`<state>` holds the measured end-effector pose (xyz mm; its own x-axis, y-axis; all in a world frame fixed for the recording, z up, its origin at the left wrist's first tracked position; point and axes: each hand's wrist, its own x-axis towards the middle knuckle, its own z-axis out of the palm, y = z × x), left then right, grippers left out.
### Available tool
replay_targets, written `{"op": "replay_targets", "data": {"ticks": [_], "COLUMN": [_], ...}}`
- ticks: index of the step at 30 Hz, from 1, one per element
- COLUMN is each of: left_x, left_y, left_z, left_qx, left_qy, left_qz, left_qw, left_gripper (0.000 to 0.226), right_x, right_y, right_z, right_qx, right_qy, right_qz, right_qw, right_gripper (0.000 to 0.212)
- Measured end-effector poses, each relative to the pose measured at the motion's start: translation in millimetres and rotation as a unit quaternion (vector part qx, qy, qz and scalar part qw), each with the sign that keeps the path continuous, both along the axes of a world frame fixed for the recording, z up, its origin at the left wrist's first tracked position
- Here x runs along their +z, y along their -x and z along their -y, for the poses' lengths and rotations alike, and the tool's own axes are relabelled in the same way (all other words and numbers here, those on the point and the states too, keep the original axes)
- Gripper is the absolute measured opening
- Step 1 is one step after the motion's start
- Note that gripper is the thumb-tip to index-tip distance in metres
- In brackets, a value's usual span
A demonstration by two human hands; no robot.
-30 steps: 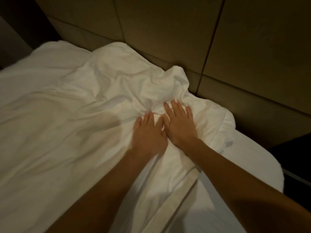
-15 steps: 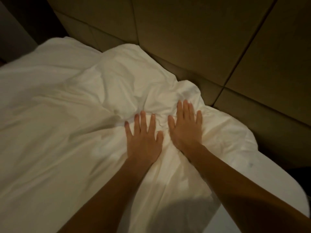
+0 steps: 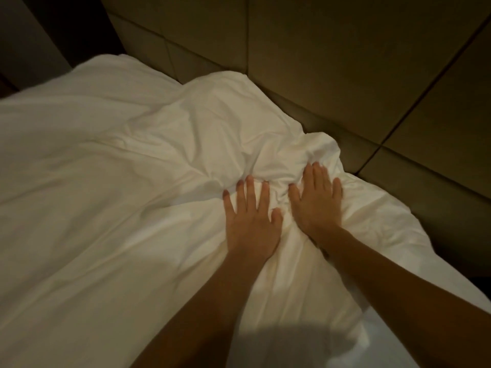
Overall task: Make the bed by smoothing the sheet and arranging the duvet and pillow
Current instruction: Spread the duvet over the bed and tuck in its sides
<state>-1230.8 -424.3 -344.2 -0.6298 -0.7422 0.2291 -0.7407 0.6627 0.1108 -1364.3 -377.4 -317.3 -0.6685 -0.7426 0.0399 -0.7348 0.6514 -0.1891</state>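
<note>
Both hands sit slightly farther apart than half a second ago, and the fingers of the left hand (image 3: 251, 216) are fanned wider; a second ago the two hands were touching side by side, lower on the fabric. Since then the view has swung so that the bunched corner now lies right of centre and more flat white cloth fills the left of the frame. In the single head view, the left hand lies palm down with fingers spread on the white duvet (image 3: 111, 197), gripping nothing. The right hand (image 3: 316, 199), just beside it at centre right, also presses flat, its fingers close together and their tips against the crumpled ridge (image 3: 297, 158) of fabric that bunches up toward the padded headboard (image 3: 332, 62) in the upper right. Neither hand pinches the cloth. The duvet covers almost the whole bed, smooth across the left and lower left and wrinkled only around the hands. No pillow can be told apart from the bedding, and whether the strip at the lower right edge is sheet or duvet cannot be told. The step in hand looks like flattening the duvet's top corner near the headboard. Next, the palms probably need to sweep outward and upward over the ridge, pushing the slack toward the edge, or the corner needs a pinch and a tug to pull it square.
</note>
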Motion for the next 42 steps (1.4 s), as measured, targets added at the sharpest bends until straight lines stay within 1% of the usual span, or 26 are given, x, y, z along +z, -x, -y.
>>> {"op": "replay_targets", "data": {"ticks": [3, 4, 5, 7, 8, 10, 12, 14, 16, 17, 18, 19, 21, 22, 23, 25, 26, 29, 31, 34, 36, 37, 39, 40, 41, 42], "left_x": [17, 27, 38, 63, 76, 96, 106, 103, 92, 84, 77, 70, 60, 58, 61, 80, 96, 124, 109, 69, 77, 86, 91, 82, 69, 52], "left_y": [-4, -5, -6, -7, -7, -5, -7, -16, -28, -32, -35, -37, -39, -39, -39, -41, -40, -40, -47, -51, -41, -34, -23, -21, -22, -25], "left_z": [-5, -4, -3, 15, 32, 80, 128, 170, 201, 212, 219, 223, 227, 230, 235, 255, 265, 293, 305, 311, 308, 301, 273, 256, 240, 231], "left_qx": [-0.001, 0.004, 0.011, 0.024, 0.030, 0.057, 0.137, 0.209, 0.253, 0.261, 0.257, 0.240, 0.197, 0.197, 0.216, 0.245, 0.253, 0.294, 0.300, 0.283, 0.273, 0.252, 0.193, 0.161, 0.136, 0.122], "left_qy": [-0.023, -0.032, -0.042, -0.018, 0.013, 0.073, 0.065, -0.010, -0.111, -0.127, -0.126, -0.115, -0.036, 0.002, 0.023, 0.072, 0.073, 0.024, -0.011, -0.097, -0.065, -0.028, 0.029, 0.032, 0.023, 0.017], "left_qz": [-0.023, -0.058, -0.114, -0.224, -0.244, -0.209, -0.139, -0.063, 0.018, 0.054, 0.076, 0.077, 0.011, -0.032, -0.073, -0.123, -0.135, -0.160, -0.119, 0.041, 0.028, -0.012, -0.084, -0.095, -0.074, -0.036], "left_qw": [0.999, 0.998, 0.993, 0.974, 0.969, 0.974, 0.979, 0.976, 0.961, 0.956, 0.955, 0.961, 0.980, 0.980, 0.974, 0.959, 0.955, 0.942, 0.946, 0.953, 0.959, 0.967, 0.977, 0.982, 0.988, 0.992], "left_gripper": [0.056, 0.055, 0.053, 0.047, 0.045, 0.046, 0.055, 0.069, 0.085, 0.088, 0.083, 0.070, 0.033, 0.021, 0.017, 0.022, 0.026, 0.043, 0.045, 0.051, 0.060, 0.060, 0.055, 0.057, 0.060, 0.061], "right_x": [25, 36, 47, 69, 78, 94, 101, 102, 98, 94, 90, 86, 78, 77, 78, 85, 89, 98, 88, 54, 48, 53, 66, 65, 58, 44], "right_y": [-7, -7, -8, -7, -7, -5, -2, 5, 13, 14, 12, 8, -4, -10, -14, -18, -19, -22, -26, -26, -27, -30, -37, -40, -42, -45], "right_z": [11, 23, 35, 71, 91, 131, 164, 191, 211, 218, 224, 229, 238, 243, 249, 263, 273, 305, 322, 329, 331, 331, 329, 328, 324, 320], "right_qx": [-0.012, -0.008, -0.003, 0.038, 0.065, 0.088, 0.090, 0.063, 0.012, -0.004, -0.006, 0.004, 0.038, 0.049, 0.054, 0.053, 0.050, 0.053, 0.070, 0.083, 0.070, 0.073, 0.123, 0.181, 0.250, 0.298], "right_qy": [0.194, 0.238, 0.266, 0.280, 0.267, 0.209, 0.160, 0.091, 0.002, -0.036, -0.058, -0.062, -0.013, 0.037, 0.086, 0.158, 0.184, 0.221, 0.204, 0.089, 0.098, 0.155, 0.313, 0.359, 0.335, 0.263], "right_qz": [-0.018, -0.003, 0.024, 0.055, 0.050, 0.052, 0.092, 0.156, 0.200, 0.202, 0.187, 0.148, 0.037, -0.004, -0.027, -0.035, -0.034, -0.037, -0.050, -0.030, -0.043, -0.073, -0.115, -0.109, -0.093, -0.084], "right_qw": [0.981, 0.971, 0.964, 0.958, 0.960, 0.972, 0.979, 0.982, 0.980, 0.979, 0.981, 0.987, 0.998, 0.998, 0.994, 0.985, 0.981, 0.973, 0.975, 0.992, 0.992, 0.982, 0.935, 0.909, 0.904, 0.914], "right_gripper": [0.051, 0.045, 0.040, 0.036, 0.036, 0.039, 0.052, 0.070, 0.081, 0.079, 0.071, 0.058, 0.033, 0.028, 0.027, 0.031, 0.034, 0.037, 0.036, 0.040, 0.047, 0.049, 0.050, 0.048, 0.045, 0.046]}}
